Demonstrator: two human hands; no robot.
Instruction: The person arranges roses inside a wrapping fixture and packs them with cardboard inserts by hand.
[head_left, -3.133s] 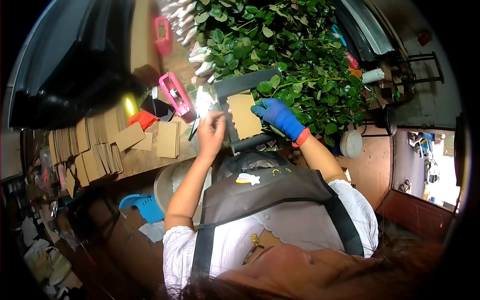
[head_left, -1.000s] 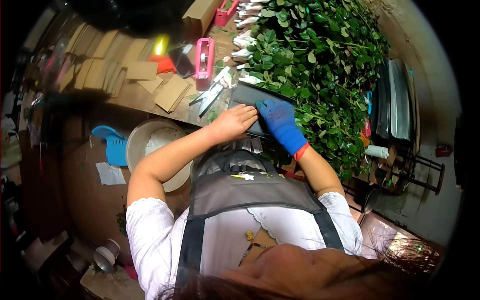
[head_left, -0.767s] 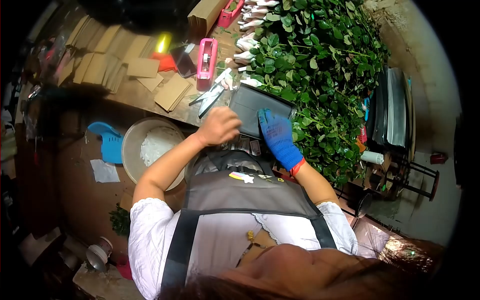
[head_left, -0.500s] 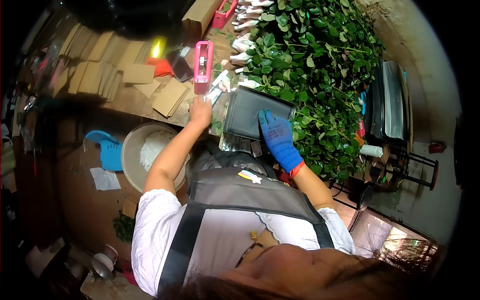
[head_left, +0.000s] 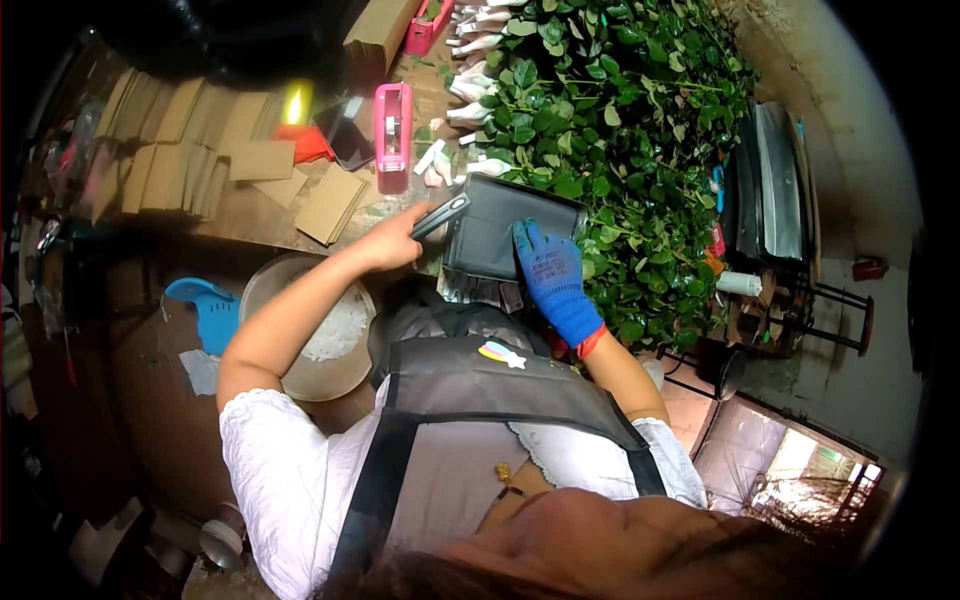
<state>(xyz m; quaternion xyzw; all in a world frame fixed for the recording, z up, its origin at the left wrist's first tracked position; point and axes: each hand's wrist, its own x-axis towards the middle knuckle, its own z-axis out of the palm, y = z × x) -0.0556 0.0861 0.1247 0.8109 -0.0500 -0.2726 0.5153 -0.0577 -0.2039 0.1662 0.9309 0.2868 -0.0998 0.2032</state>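
Observation:
My bare left hand (head_left: 392,238) is closed around a slim grey tool (head_left: 441,216). Its rounded end with a slot points up and right, over the left edge of a dark rectangular tray (head_left: 480,225); I cannot make out what kind of tool it is. My right hand (head_left: 552,272), in a blue knitted glove with an orange-red cuff, lies on the tray's right part, fingers stretched out and apart. Beyond the tray, a pink tape dispenser (head_left: 392,140) stands on the table. White-wrapped flower heads (head_left: 472,85) on leafy green stems (head_left: 625,140) lie beside it.
Stacks of brown cardboard pieces (head_left: 175,170) and a loose stack (head_left: 330,205) lie on the table at left, near a dark phone (head_left: 345,137). Below the edge stands a round basin (head_left: 350,375) with white material, next to a blue plastic piece (head_left: 217,318). Dark sheets (head_left: 775,190) stand at right.
My left hand has moved down from beside the tape dispenser and now holds the grey tool near the tray. My right hand stays on the tray. The view has shifted slightly.

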